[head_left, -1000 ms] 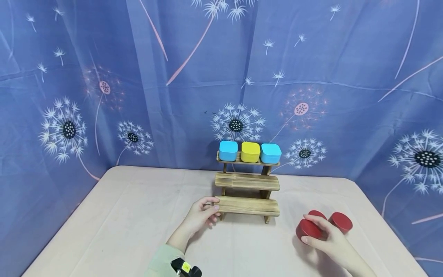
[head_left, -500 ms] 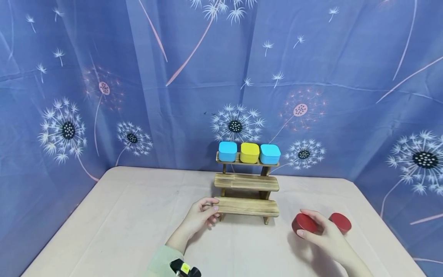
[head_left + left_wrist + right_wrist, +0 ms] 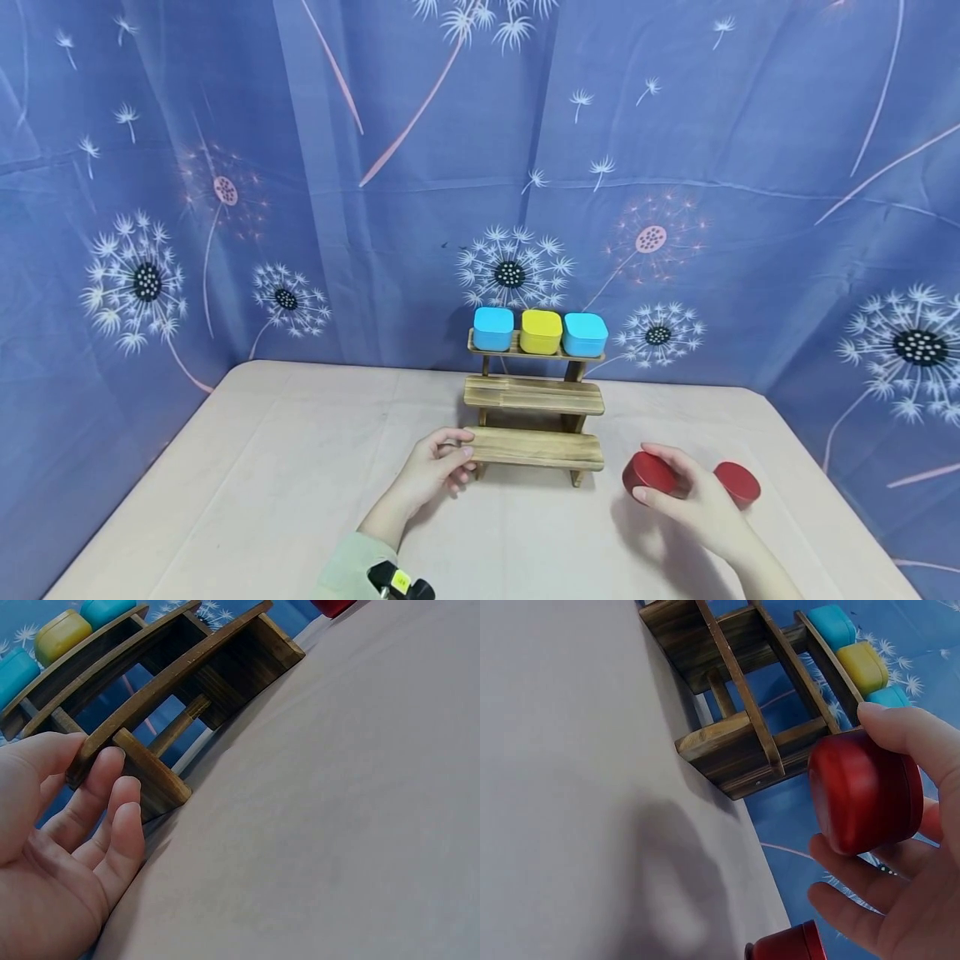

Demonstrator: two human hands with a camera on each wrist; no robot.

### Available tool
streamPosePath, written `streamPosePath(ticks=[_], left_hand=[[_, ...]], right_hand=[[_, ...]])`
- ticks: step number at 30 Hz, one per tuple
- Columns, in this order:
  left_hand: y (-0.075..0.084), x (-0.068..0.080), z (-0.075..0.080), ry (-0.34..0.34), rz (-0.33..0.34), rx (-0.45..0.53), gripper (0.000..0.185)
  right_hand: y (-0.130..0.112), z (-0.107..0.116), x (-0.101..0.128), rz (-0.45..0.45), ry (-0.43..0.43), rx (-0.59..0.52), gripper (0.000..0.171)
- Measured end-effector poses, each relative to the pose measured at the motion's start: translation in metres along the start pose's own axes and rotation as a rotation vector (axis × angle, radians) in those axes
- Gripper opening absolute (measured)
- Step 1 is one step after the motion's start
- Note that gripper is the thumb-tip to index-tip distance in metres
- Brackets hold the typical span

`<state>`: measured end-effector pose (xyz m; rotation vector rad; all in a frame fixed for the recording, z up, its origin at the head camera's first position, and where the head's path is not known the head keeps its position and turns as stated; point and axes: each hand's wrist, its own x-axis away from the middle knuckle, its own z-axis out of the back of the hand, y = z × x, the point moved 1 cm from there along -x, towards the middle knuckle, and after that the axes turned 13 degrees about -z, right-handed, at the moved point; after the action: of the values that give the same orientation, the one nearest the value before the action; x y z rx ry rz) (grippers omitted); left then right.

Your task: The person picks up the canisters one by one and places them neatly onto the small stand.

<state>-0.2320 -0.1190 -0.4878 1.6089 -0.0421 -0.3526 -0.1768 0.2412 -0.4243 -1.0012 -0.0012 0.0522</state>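
My right hand [image 3: 697, 504] grips a red lidded tin [image 3: 649, 474] between thumb and fingers, above the table to the right of a three-tier wooden display stand [image 3: 534, 447]. Its shadow falls on the cloth below. In the right wrist view the held tin [image 3: 862, 796] is tilted on its side, the thumb on its upper edge. My left hand [image 3: 431, 467] pinches the left end of the stand's lowest shelf, thumb and fingertips at the board's end [image 3: 91, 750]. Another red tin [image 3: 738, 484] stands on the table behind the right hand.
Two blue tins [image 3: 493, 328] [image 3: 585, 334] flank a yellow tin [image 3: 541, 332] on the top shelf. The middle shelf [image 3: 534, 395] and lowest shelf are bare wood. Pale cloth covers the table [image 3: 300, 467]. A blue dandelion-print curtain [image 3: 375, 250] hangs behind and at both sides.
My right hand has carried the red tin left and slightly up, nearer the stand. A red tin seen behind it one second ago is hidden now. The left hand stays put.
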Motion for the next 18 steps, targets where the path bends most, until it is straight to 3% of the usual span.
streamPosePath(ticks=[9,18], left_hand=[[0.001,0.000,0.000,0.004,0.011,-0.003,0.035],[-0.001,-0.001,0.000,0.003,0.007,0.003,0.035]], right_hand=[[-0.003,-0.002,-0.006,0.040,0.002,-0.015,0.056],[-0.010,-0.006,-0.012,0.006,-0.022,-0.002,0.057]])
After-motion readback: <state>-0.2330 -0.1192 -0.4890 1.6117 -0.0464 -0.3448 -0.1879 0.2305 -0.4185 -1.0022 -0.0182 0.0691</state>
